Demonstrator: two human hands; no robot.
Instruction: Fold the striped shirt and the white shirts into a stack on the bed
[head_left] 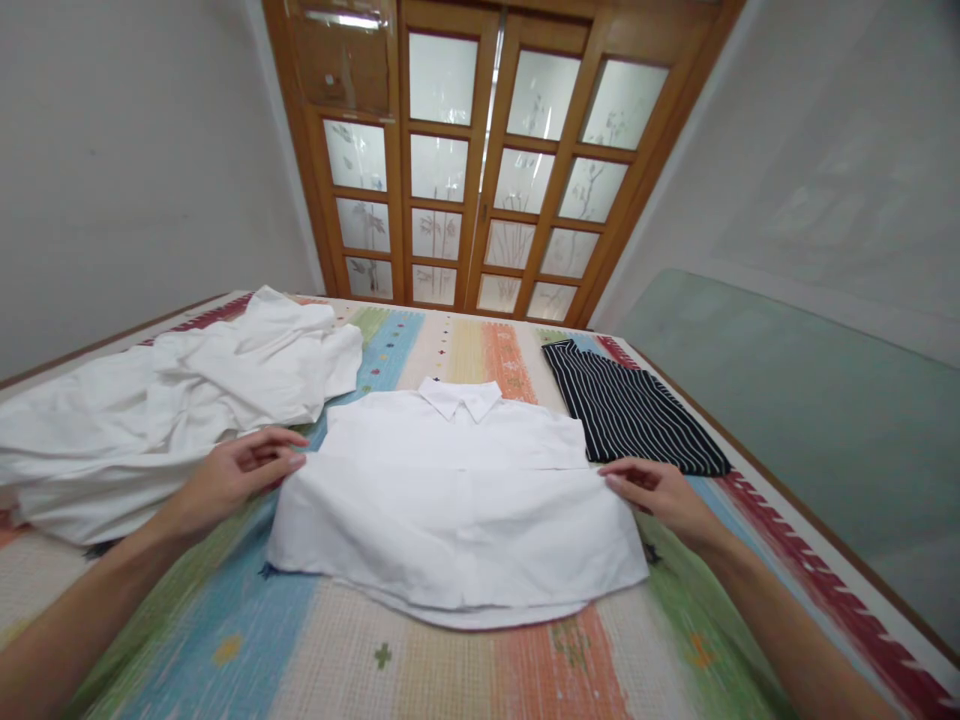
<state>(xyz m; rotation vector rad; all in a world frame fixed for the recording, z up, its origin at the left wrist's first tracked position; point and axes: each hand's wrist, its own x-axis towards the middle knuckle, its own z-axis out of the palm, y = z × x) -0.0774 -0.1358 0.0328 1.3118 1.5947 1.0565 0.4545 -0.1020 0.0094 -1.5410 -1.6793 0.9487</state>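
A white collared shirt (457,530) lies in front of me with its collar pointing away. A crosswise fold line runs across it, level with my hands. My left hand (244,465) pinches the shirt's left edge at that line between thumb and fingers. On the opposite edge, my right hand (656,490) has its thumb and fingers closed on the cloth. The lower part of the shirt spreads toward me, its curved hem resting on the striped cover.
Rumpled white clothing (187,380) is heaped at the left. A folded black-and-white striped garment (630,410) lies at the right. Underneath is a multicoloured striped cloth (360,650). Beyond stand wooden glass-paned doors (469,180); a pale green panel (787,400) borders the right side.
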